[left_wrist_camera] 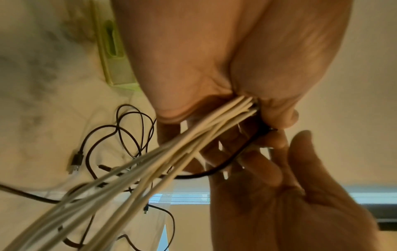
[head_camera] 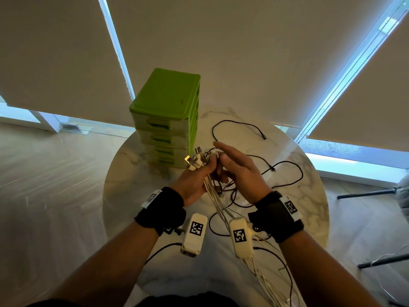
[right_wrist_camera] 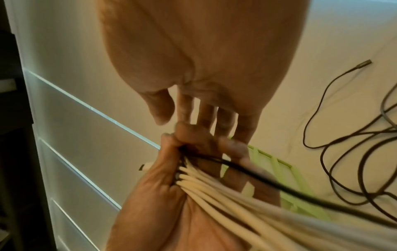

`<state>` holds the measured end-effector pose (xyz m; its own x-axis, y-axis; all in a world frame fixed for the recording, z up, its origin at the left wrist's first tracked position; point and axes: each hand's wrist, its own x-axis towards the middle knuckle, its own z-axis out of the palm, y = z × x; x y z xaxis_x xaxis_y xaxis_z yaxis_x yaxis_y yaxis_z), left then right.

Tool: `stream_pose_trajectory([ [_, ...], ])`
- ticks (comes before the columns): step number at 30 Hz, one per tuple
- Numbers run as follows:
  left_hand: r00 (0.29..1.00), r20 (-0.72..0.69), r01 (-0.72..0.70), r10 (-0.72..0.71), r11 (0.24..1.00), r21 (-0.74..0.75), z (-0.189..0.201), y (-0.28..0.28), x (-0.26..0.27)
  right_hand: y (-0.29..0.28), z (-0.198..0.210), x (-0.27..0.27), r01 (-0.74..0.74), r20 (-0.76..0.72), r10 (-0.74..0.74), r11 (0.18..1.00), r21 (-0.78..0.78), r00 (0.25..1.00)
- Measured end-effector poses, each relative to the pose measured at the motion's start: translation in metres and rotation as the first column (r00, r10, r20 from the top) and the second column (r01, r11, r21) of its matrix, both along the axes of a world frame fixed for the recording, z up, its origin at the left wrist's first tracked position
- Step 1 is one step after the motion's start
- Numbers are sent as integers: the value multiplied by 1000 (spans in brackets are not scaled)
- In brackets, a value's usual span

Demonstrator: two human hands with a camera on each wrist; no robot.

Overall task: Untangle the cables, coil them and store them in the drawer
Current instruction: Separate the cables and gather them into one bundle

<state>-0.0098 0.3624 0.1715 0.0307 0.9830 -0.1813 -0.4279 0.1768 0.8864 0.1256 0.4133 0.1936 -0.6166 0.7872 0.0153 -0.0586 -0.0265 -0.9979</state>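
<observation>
Left hand (head_camera: 194, 180) grip clenches white cables (head_camera: 212, 191); right hand (head_camera: 241, 171) flat, fingers straight.

The table (head_camera: 305, 196) top looks like polished white marble with grey veining. The drawer unit (head_camera: 168, 100) is smooth green plastic with translucent drawer fronts. The white cables (left_wrist_camera: 193, 141) have smooth matt sheathing; their connectors (head_camera: 194, 161) show shiny metal tips.

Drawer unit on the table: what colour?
Bright green frame and top on the drawer unit, with pale translucent drawer fronts and green handles. Head view shows it best.
</observation>
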Motion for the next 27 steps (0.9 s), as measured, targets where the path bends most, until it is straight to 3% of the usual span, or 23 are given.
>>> stream_pose_trajectory([
  [5, 978, 205, -19, 27, 999, -41, -3, 5, 4, 2, 7, -5, -39, 48, 39, 999, 3, 998],
  [9, 965, 262, 1, 23, 996, -92, -3, 6, 2, 9, 16, -12, -26, 113, 15, 995, 98, 994],
  [14, 960, 272, 72, -64, 997, -20, -1, 7, 1, 16, 24, -14, -25, 155, -2, 985, 171, 988],
  [20, 971, 225, 100, -84, 993, -62, 3, 1, 0, 21, 27, -10, -66, 111, 58, 996, 67, 992],
  [27, 997, 65, 50, -43, 991, -122, 9, 5, 3, 16, 33, -30, -272, 369, 151, 913, 303, 917],
])
